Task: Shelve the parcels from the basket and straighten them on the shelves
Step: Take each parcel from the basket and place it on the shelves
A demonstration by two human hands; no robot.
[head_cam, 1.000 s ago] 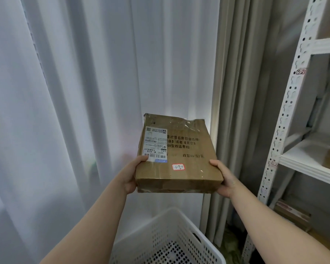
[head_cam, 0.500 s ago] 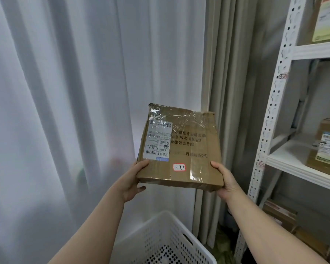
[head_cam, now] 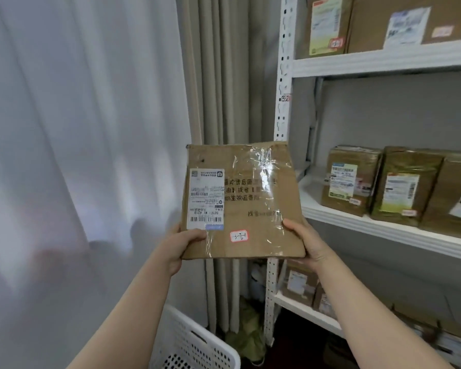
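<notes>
Both hands are clamped on the bottom corners of a flat cardboard parcel (head_cam: 241,201), left hand (head_cam: 183,245) at about 7 o'clock of it, right hand (head_cam: 308,245) at 5 o'clock, face tilted up, probably so the labels can be checked. The white shipping label (head_cam: 205,199) shows barcodes and what looks like "A218"; the small red-edged sticker (head_cam: 239,236) reads roughly "3-7-1". The middle shelf (head_cam: 383,229) at 3 o'clock has a free spot left of the parcels there. The basket (head_cam: 194,342) sits down at 6 o'clock.
</notes>
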